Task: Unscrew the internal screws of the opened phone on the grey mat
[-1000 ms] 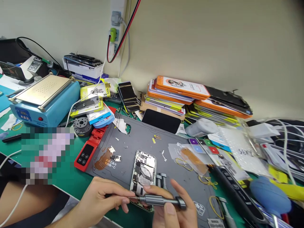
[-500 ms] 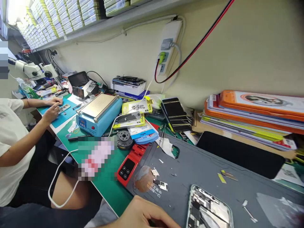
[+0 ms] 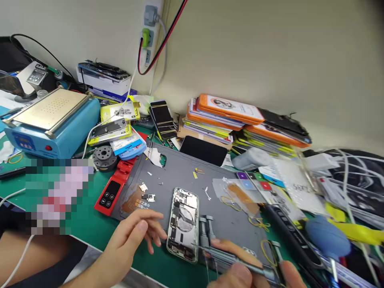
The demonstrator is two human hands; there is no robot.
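Observation:
An opened phone (image 3: 183,216) lies on the grey mat with its inner parts exposed. Close to its left edge is my left hand (image 3: 127,236), fingers apart and holding nothing. My right hand (image 3: 240,276), at the lower right, grips a grey screwdriver (image 3: 231,256). The thin tip of that screwdriver reaches over the lower right part of the phone; whether it touches is unclear. Two more screwdrivers (image 3: 206,230) stand out just right of the phone, partly hidden by my right hand. Small loose parts (image 3: 149,197) lie left of the phone.
A red device (image 3: 109,194) sits at the mat's left edge, near a blue heating machine (image 3: 54,124). Along the wall are stacked orange packages (image 3: 231,108) and a black phone screen (image 3: 204,150). At right lie a blue air blower (image 3: 327,236), a dark pen-like tool (image 3: 291,232) and cables.
The view has swung to the right, so the neighbouring person is mostly out of sight. My right hand with the screwdriver has come into view. My left hand now shows fully beside the phone.

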